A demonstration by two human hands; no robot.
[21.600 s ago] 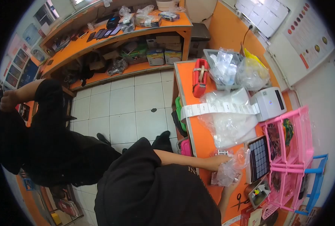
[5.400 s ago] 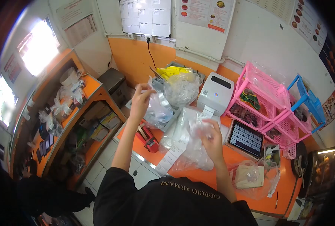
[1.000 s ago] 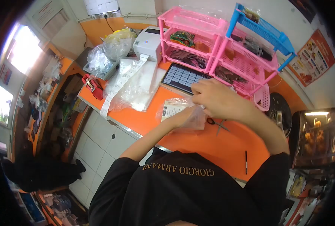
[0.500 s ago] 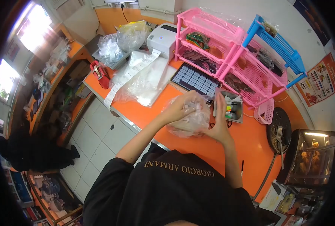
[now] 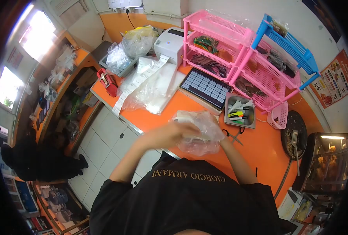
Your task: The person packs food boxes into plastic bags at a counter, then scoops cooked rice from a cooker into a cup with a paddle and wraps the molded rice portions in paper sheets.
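Clear plastic bag (image 5: 206,135) w/ pale flat item (image 5: 185,116) inside, approx ctr of frame, near edge of orange counter (image 5: 256,150); can't tell if it rests on surface or is held just above. Bag crumpled, outline ragged: widest spread approx L–R across frame, drooping a bit to lower R. Pale item's visible corner pts to upper L of frame; rest under plastic + fingers, so its long axis is unclear. Bag mouth can't be made out. L hand (image 5: 176,132) lies across L side of bag, back of hand up, fingers blurred; can't tell if grip is clamped on plastic or only touching. R hand (image 5: 223,141) at bag's R side, mostly hidden behind film, wrist showing; grip state can't be told either. Tablet (image 5: 206,88) just above bag in frame, long axis upper L to lower R, grid screen up. Metal tray (image 5: 240,124) of markers (image 5: 236,114) to upper R of bag. Scissors (image 5: 236,138) just beside bag on R, blades to lower R, one handle loop close against bag edge. Dark pen (image 5: 256,171) further down R, partly covered by arm/sleeve. Co-worker (image 5: 37,160) in dark clothes, lower L, hands lost in shadow.
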